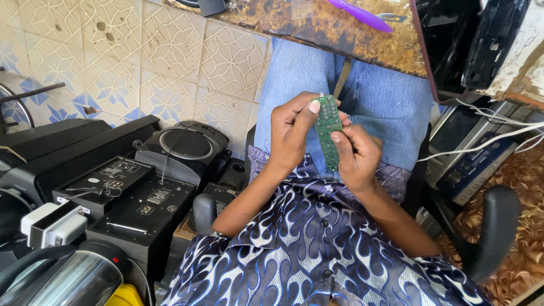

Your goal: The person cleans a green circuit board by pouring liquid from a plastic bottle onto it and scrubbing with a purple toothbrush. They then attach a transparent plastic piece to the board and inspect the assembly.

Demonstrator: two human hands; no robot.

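Gripping green circuit board [328, 131]: left hand [292, 133], right hand [357, 156] both pinching; lower end hidden

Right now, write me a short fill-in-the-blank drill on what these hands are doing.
1. Both hands hold a narrow ____ circuit board.
2. The left hand grips the board's ____ end.
3. The right hand grips its ____ end.
4. A ____ plastic tool lies on the worn tabletop.

Missing words: green; upper; lower; purple.
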